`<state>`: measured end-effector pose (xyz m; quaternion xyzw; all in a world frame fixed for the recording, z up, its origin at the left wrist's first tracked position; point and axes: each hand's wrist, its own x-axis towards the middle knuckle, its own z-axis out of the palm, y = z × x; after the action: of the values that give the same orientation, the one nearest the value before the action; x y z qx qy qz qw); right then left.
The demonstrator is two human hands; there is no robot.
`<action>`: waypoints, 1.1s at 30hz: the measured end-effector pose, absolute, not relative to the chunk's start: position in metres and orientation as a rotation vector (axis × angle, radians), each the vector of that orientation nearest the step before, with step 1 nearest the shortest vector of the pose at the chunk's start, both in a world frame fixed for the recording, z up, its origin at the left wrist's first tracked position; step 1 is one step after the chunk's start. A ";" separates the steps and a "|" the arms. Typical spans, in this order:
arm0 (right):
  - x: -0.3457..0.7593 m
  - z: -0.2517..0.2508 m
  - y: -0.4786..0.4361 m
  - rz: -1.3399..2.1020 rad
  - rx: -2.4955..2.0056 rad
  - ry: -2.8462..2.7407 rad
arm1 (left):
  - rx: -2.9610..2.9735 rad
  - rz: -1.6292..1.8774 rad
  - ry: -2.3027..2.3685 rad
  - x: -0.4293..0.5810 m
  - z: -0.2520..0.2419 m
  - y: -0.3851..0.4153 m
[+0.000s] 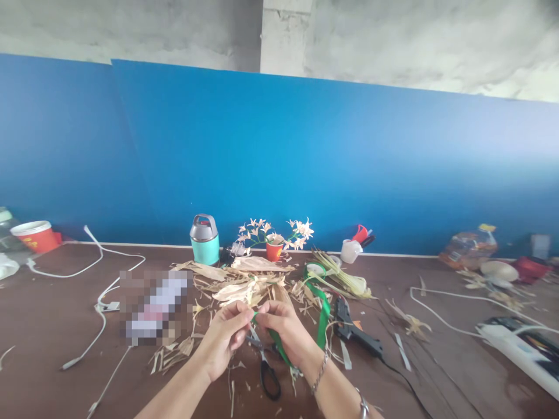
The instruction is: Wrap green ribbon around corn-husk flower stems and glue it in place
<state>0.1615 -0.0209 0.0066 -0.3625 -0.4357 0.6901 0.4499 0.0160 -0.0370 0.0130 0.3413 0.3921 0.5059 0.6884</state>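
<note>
Left hand (229, 329) and right hand (282, 326): both pinched on green tape (324, 320), fingertips nearly meeting, well short of the table's (43, 326) back edge. Scissors (262, 356): beneath the hands. Glue gun (356, 333): beside right hand. Dried husks (257, 265): beyond. Red cup (274, 252), flowers (301, 233): near back edge.

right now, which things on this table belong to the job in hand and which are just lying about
Likely part of the job:
- green tape, pinched between the left hand and right hand
- dried husks
- scissors
- glue gun

Probably just lying about:
- turquoise container
- red cup at far left
- yellow-capped bottle
- white power strip
</note>
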 end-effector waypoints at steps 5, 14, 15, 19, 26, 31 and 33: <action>0.162 0.008 -0.021 1.703 -0.916 -1.055 | 0.797 1.171 0.944 0.017 0.011 -0.035; 0.162 0.005 -0.018 1.753 -0.900 -1.046 | 0.989 1.239 1.086 0.015 0.011 -0.034; 0.162 0.004 -0.018 1.747 -0.900 -1.041 | 1.038 1.234 1.120 0.015 0.012 -0.035; 0.162 0.004 -0.018 1.748 -0.898 -1.014 | 1.158 1.195 1.233 0.014 0.013 -0.036; 0.163 0.004 -0.016 1.675 -0.980 -1.083 | 1.164 1.215 1.200 0.013 0.010 -0.035; 0.166 0.003 -0.013 1.593 -1.093 -1.198 | 1.163 1.179 1.208 0.011 0.007 -0.033; 0.167 0.003 -0.012 1.520 -1.179 -1.259 | 1.177 1.149 1.229 0.010 0.006 -0.032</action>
<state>0.1674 -0.0122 0.0027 -0.4680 -0.4997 0.6033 0.4090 0.0097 -0.0318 0.0061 0.4902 0.5121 0.4789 0.5178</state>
